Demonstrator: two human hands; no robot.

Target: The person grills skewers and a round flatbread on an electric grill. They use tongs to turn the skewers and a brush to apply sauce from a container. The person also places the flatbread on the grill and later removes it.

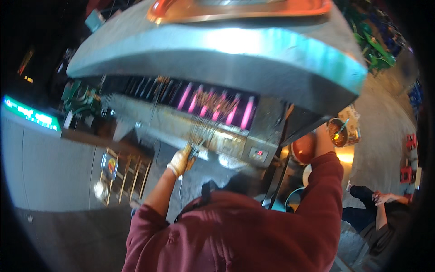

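Note:
My left hand [181, 159], in a pale work glove, grips the handle ends of a bundle of thin skewers [200, 132]. Their far ends carry small browned pieces of food [215, 102] above the glowing pink heating tubes of a long metal grill [231, 144]. On the other side, my right hand [321, 131] reaches past the grill's end, between a reddish-brown round bowl or lid [303, 148] and a metal bowl of dark sauce [337, 132] with a utensil in it. Its fingers are hidden or blurred, so their hold does not show.
A wide metal hood [217, 61] overhangs the grill, with an orange-rimmed tray [238, 15] on top. A wooden rack [125, 176] stands at left, near a lit green sign [30, 114]. A seated person [377, 214] is at lower right, below red stools [406, 174].

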